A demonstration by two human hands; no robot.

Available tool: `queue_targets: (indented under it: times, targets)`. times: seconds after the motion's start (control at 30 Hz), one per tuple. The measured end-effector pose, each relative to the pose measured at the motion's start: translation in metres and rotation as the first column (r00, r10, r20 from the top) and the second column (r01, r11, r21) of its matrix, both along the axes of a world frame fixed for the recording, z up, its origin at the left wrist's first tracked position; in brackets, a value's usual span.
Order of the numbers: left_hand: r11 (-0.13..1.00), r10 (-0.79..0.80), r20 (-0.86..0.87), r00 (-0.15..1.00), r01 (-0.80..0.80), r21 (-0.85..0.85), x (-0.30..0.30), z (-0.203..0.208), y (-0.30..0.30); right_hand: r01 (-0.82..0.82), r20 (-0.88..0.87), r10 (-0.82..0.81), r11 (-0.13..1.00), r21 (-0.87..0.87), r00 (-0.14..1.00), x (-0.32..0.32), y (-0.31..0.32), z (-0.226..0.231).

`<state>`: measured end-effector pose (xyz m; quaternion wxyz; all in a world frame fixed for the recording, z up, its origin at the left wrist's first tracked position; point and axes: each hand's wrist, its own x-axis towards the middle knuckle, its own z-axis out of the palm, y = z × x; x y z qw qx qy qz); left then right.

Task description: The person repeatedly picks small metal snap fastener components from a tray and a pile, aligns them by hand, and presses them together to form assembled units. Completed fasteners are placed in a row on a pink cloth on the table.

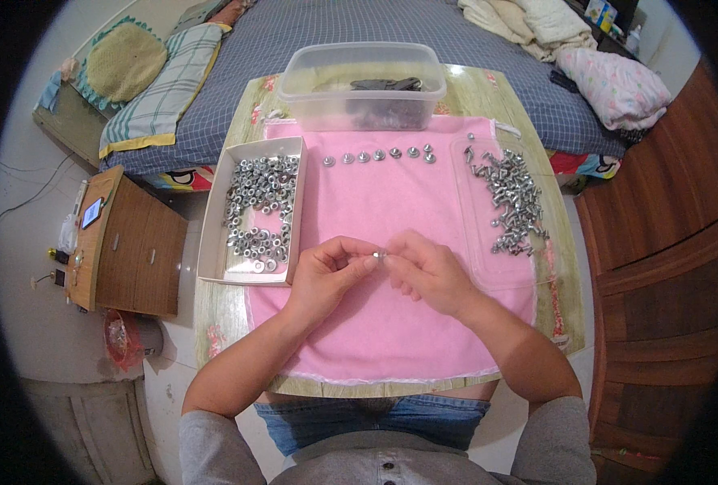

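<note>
Over the middle of a pink cloth (375, 339), my hands meet at the fingertips around a small silver metal fastener (379, 255); it is too small to tell the nut from the bolt. My left hand (338, 265) pinches it between thumb and forefinger. My right hand (430, 271), slightly blurred, closes on its right side with thumb and forefinger, the other fingers loosely curled. Beyond them lies a row of several fasteners (379, 155), looking like bolts with nuts on, standing on the cloth. One stands just behind the row's right end.
On the left, a white open box (211, 234) holds many loose nuts (266, 194). A clear shallow tray (476, 271) on the right carries a pile of bolts (512, 198). At the table's far edge stands a translucent plastic tub (326, 109) with dark items inside, before a bed (351, 24).
</note>
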<state>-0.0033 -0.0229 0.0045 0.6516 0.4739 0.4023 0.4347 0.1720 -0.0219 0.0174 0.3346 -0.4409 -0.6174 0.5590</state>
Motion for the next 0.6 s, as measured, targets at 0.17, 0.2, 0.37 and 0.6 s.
queue_targets:
  times: [0.17,0.2,0.37,0.6]
  targets:
    - [1.000,-0.004,-0.001,1.000,0.004,0.008,0.0001,-0.0030,-0.0002,-0.007,-0.015,0.007,0.999,-0.035,1.000,0.0013,0.0004,0.0010]
    - [1.000,-0.006,-0.015,1.000,0.006,0.012,-0.0003,-0.0038,-0.0004,-0.006,0.004,0.006,0.999,-0.045,1.000,0.0012,0.0006,0.0015]
    - [1.000,0.003,-0.008,1.000,-0.003,0.003,0.0011,-0.0009,-0.0008,-0.007,-0.006,0.007,1.000,0.010,1.000,0.0033,0.0002,-0.0023]
    - [1.000,0.001,0.005,1.000,-0.001,0.006,0.0011,-0.0009,-0.0007,0.018,-0.003,-0.018,0.998,0.053,1.000,0.0018,-0.0003,0.0004]
